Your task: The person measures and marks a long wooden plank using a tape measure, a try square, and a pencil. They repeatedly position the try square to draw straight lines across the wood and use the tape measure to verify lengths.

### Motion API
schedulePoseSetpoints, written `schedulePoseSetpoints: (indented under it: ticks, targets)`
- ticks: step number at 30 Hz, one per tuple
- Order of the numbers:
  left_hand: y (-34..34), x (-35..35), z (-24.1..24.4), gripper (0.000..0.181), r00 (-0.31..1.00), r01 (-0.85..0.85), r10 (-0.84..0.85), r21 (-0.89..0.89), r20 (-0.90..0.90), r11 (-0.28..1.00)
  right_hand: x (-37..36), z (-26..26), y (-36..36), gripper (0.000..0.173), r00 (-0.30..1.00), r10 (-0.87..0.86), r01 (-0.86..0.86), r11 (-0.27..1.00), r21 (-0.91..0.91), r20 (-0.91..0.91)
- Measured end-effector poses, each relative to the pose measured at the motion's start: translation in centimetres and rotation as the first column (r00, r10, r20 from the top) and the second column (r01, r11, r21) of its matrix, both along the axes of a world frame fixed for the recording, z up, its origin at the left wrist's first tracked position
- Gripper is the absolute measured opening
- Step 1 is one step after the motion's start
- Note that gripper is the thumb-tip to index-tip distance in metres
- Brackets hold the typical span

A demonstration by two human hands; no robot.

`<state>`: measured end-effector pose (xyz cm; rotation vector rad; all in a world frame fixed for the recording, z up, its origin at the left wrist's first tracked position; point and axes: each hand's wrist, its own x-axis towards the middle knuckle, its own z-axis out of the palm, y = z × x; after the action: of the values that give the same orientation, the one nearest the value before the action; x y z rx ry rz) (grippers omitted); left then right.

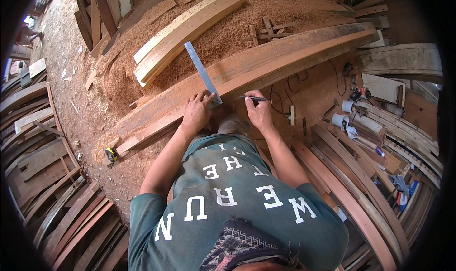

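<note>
My left hand point(197, 110) holds a metal try square point(200, 66) against a long wooden beam point(160, 96), with the thumb and fingers at the square's corner. The square's blade reaches across the beam, and its far end sticks out past the beam's far edge. To the right, my right hand point(259, 111) grips a dark pencil or marker point(257, 98), its tip pointing left towards the square, apart from it. A reddish wood strip point(281, 66) runs along the beam's right part. By the beam's left end lies a yellow and black tape measure point(111, 154).
Behind the beam, two pale timbers point(188, 35) and scrap sticks point(269, 32) lie on a sawdust heap point(228, 28). Planks point(356, 185) crowd the right, near white cups point(340, 120), a power tool point(360, 93) and a loose cable point(288, 87). More boards point(46, 157) are stacked left.
</note>
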<state>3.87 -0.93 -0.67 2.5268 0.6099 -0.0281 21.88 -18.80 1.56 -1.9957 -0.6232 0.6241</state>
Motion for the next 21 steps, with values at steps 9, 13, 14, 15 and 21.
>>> schedulePoseSetpoints:
  ticks: [9,13,14,15,21]
  targets:
    - [0.0,0.1,0.6,0.064,1.000,0.006,-0.006,-0.024,-0.029,1.000,-0.9,1.7,1.2,0.018,1.000,0.014,-0.013,0.999,-0.031,0.012]
    - [0.2,0.1,0.4,0.065,1.000,0.005,-0.006,-0.035,-0.018,0.999,-1.1,2.0,1.7,0.017,0.996,0.041,-0.043,0.999,0.022,0.076]
    - [0.2,0.1,0.4,0.065,1.000,0.007,-0.008,-0.036,-0.014,0.999,-1.1,2.0,1.8,0.016,0.994,0.048,-0.052,0.998,0.043,0.098]
    - [0.3,0.2,0.4,0.065,1.000,0.008,-0.009,-0.040,-0.014,0.999,-1.2,2.0,1.9,0.017,0.994,0.053,-0.058,0.997,0.050,0.092]
    - [0.4,0.2,0.3,0.065,1.000,0.000,0.000,-0.047,-0.004,0.999,-1.6,1.9,2.9,0.019,0.990,0.103,-0.110,0.992,0.069,0.098]
